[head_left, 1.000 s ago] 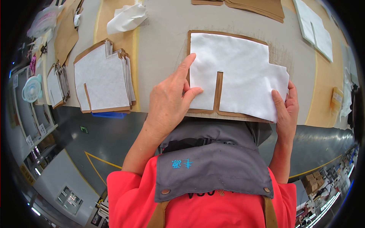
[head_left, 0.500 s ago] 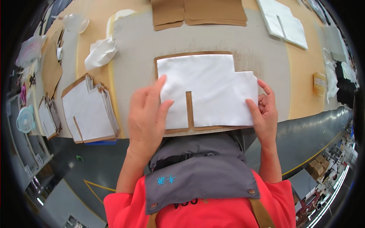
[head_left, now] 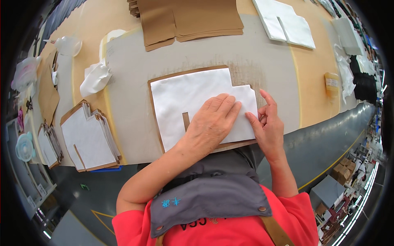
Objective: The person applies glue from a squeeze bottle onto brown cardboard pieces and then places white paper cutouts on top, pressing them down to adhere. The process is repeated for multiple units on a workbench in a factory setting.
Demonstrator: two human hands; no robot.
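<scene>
In front of me lies a white felt-like sheet [head_left: 176, 92] with a stepped right corner and a narrow slot. It rests on a brown piece [head_left: 150, 94] of nearly the same outline, whose edge shows along the top, left and bottom. My left hand [head_left: 215, 121] lies flat across the white sheet, fingers together and stretched out, covering the slot's lower part. At the right edge, my right hand [head_left: 269, 123] touches the sheet with its thumb; the index finger is raised apart and the other fingers curl beside the edge.
Brown cut pieces [head_left: 197, 18] are stacked at the far side, with white pieces [head_left: 283, 22] to their right. On the left stand layered white-and-brown pieces [head_left: 88, 139], a crumpled white cloth [head_left: 95, 78] and a clear squeeze bottle [head_left: 69, 46]. A yellow container [head_left: 331, 84] sits right.
My left hand has moved from the sheet's left edge onto its middle right and flattened there. My right hand stays at the right edge. The whole view has shifted somewhat.
</scene>
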